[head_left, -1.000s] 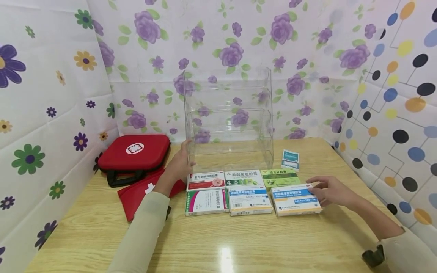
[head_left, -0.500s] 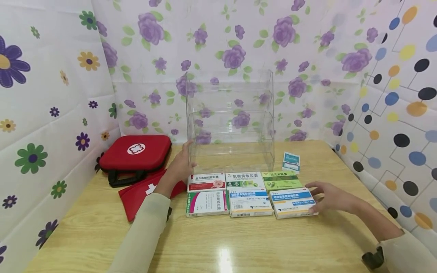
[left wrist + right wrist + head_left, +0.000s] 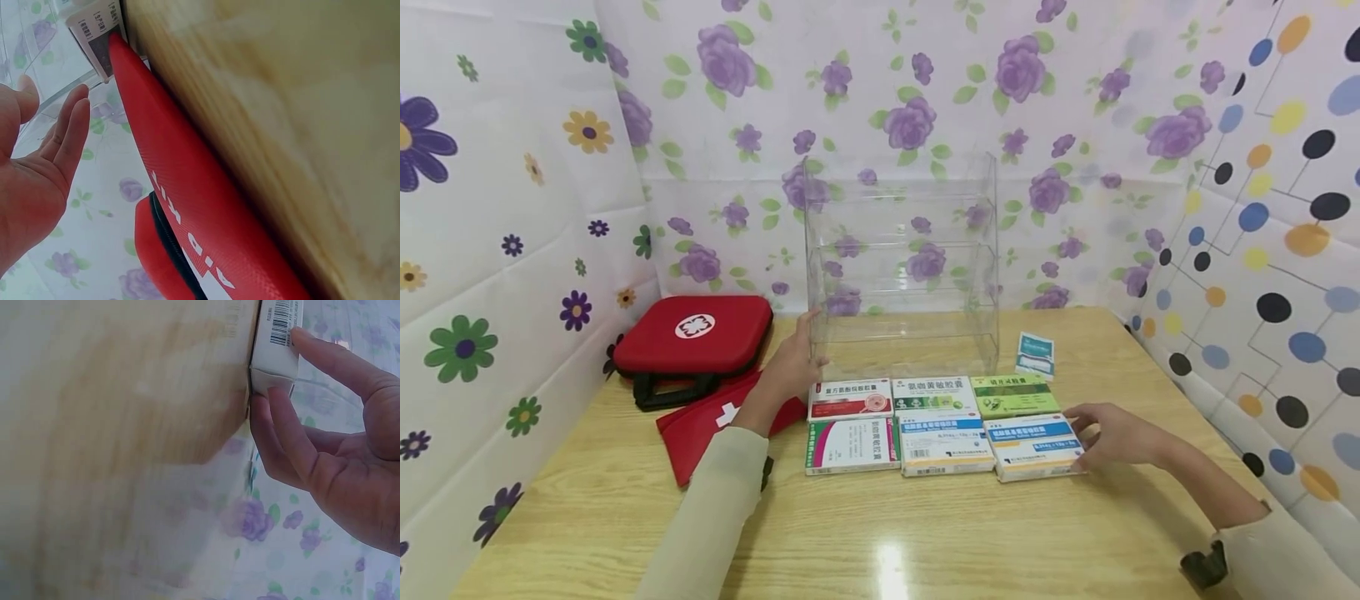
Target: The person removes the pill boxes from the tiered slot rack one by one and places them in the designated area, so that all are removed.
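Observation:
My right hand [image 3: 1116,437] is at the right end of a blue-and-white medicine box [image 3: 1033,447] lying at the front right of two rows of boxes. In the right wrist view the thumb touches its barcoded side [image 3: 282,328] while curled fingers [image 3: 290,428] meet the end flap. My left hand [image 3: 790,358] is at the lower left side of a clear acrylic tiered rack [image 3: 902,325], fingers fairly straight. Beside that hand lie a red-and-white medicine box [image 3: 850,400] and a red first aid pouch [image 3: 181,169].
More medicine boxes lie flat in front of the rack: a green one [image 3: 1015,394], a white one [image 3: 932,394], a second blue one [image 3: 946,444] and a pink-and-green one [image 3: 852,443]. A red case [image 3: 692,337] stands back left; a small sachet [image 3: 1035,354] lies back right.
My right hand has brought the blue-and-white box slightly left and down flat, closer beside its matching neighbour. The left hand stays at the rack.

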A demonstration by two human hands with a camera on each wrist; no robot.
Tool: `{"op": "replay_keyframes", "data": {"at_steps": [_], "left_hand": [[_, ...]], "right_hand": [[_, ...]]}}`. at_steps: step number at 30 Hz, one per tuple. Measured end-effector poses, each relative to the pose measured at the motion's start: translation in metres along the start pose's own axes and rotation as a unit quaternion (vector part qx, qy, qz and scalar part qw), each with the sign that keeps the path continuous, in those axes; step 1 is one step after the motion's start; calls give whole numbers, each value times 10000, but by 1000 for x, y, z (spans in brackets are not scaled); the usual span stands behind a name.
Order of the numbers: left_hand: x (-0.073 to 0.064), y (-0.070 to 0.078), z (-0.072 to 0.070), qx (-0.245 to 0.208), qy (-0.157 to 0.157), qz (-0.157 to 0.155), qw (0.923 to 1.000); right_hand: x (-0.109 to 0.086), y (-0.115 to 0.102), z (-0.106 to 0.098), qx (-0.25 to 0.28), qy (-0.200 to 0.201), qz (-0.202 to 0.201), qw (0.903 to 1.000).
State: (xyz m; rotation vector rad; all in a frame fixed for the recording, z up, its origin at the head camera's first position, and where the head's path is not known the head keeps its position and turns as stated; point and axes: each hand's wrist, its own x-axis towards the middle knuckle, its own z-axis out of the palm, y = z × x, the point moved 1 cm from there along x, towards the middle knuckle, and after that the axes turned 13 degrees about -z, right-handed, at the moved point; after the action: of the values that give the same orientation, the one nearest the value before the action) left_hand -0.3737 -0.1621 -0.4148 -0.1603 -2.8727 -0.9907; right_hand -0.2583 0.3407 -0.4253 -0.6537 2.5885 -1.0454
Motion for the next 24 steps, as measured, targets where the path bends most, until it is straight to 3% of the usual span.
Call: {"op": "replay_keyframes", "data": {"at_steps": [8, 15, 18, 24], "left_hand": [[-2, -10, -3, 143, 80, 157, 9997], [-12, -13, -6, 372, -78, -56, 9993], [-15, -10, -7, 430, 88, -56, 9990], [-20, 1, 1, 1030, 771, 274, 9913]], "right_hand": [[5, -2, 4, 120, 59, 96, 9999], [6, -7, 3, 66, -93, 66, 9999], [8, -16, -3, -35, 119, -180, 9998], [20, -42, -8, -430, 1082, -930, 9888]]}}
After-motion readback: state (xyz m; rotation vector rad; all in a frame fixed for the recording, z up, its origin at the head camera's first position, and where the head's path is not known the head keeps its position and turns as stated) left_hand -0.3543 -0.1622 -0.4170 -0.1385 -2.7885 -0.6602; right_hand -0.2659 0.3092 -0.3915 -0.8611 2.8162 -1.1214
